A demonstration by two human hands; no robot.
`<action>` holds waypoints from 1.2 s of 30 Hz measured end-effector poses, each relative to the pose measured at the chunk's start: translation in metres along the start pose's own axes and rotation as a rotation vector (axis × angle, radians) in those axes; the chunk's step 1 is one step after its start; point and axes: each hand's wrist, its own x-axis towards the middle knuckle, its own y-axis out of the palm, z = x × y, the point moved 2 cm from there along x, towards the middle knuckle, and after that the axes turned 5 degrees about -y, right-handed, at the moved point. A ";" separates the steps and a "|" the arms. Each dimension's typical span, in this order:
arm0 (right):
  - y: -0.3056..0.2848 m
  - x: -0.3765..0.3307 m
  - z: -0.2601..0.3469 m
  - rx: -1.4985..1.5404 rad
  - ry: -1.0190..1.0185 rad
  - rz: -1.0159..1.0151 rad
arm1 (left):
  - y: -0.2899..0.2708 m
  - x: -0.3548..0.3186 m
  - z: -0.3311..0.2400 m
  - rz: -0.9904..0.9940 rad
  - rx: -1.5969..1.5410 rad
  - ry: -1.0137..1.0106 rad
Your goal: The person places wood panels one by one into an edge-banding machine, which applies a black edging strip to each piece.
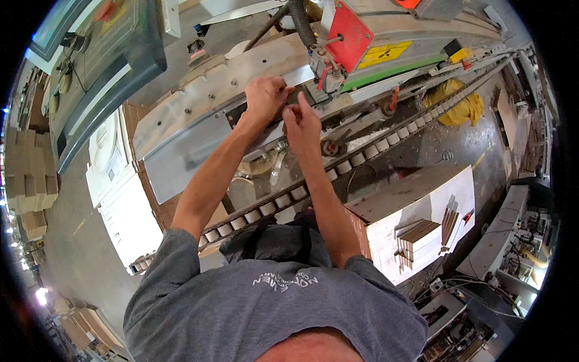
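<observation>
Both my hands are over the metal bed of a machine, close to each other. My left hand [264, 101] bends at the wrist over a dark slot [237, 114] beside the silver metal plate [181, 158]. Its fingers are curled, and what they hold, if anything, is hidden. Just right of it, my right hand [303, 128] has its index finger raised and its thumb apart from it, near the dark slot's right end. Nothing shows between that finger and thumb. Close beyond the right hand stands a metal fitting [329, 75] with a red lever.
A roller track [344, 167] runs diagonally between me and the machine bed. A red plate [350, 33] and a ribbed hose [300, 23] rise beyond my hands. A white-sided box [422, 226] stands at right, with a yellow bag [455, 102] behind. White papers [120, 211] lie at left.
</observation>
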 end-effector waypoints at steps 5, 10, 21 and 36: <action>-0.020 -0.060 0.028 -0.115 -0.054 0.023 | 0.005 0.023 -0.016 -0.017 0.003 -0.002; -0.037 -0.105 0.059 -0.098 0.120 0.079 | -0.008 0.024 -0.021 0.003 -0.042 -0.039; -0.120 -0.227 0.084 -0.415 0.038 -0.208 | -0.126 -0.133 -0.023 -0.156 -0.378 -0.004; -0.460 -0.479 0.008 -0.740 0.685 -1.314 | -0.020 -0.265 -0.166 0.769 -0.681 0.293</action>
